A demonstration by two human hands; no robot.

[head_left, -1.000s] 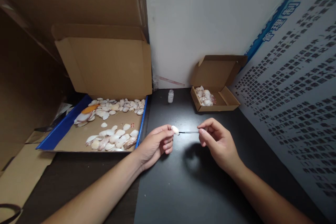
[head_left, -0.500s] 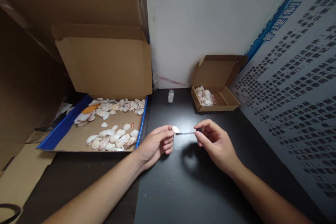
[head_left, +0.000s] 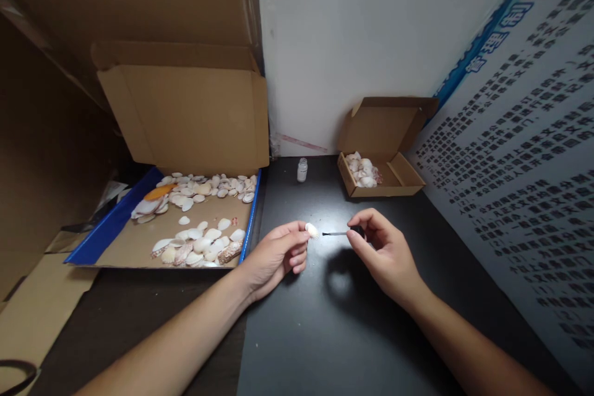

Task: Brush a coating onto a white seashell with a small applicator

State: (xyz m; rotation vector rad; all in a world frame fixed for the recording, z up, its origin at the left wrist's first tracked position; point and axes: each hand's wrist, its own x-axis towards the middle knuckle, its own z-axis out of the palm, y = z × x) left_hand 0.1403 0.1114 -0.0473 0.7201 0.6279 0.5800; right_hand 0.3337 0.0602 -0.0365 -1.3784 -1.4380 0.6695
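1. Left hand (head_left: 276, 255) is pinching a small shell (head_left: 311, 230) at its fingertips.
2. Right hand (head_left: 385, 252) is gripping a thin brush (head_left: 335, 234), tip just beside the shell.
3. Small bottle (head_left: 302, 169) is standing beyond both hands.

Two hands: left hand (head_left: 273, 255), right hand (head_left: 385, 250). One held shell (head_left: 312, 230), one brush (head_left: 335, 234). One bottle (head_left: 302, 169), twelve o'clock. Two open boxes: large box (head_left: 185, 105), small box (head_left: 394, 130). Loose shells too many to count.

A blue tray (head_left: 109, 224) of shells (head_left: 199, 241) lies left; a small bottle (head_left: 302, 169) stands by the wall, beside a cardboard box (head_left: 408, 176) holding shells.
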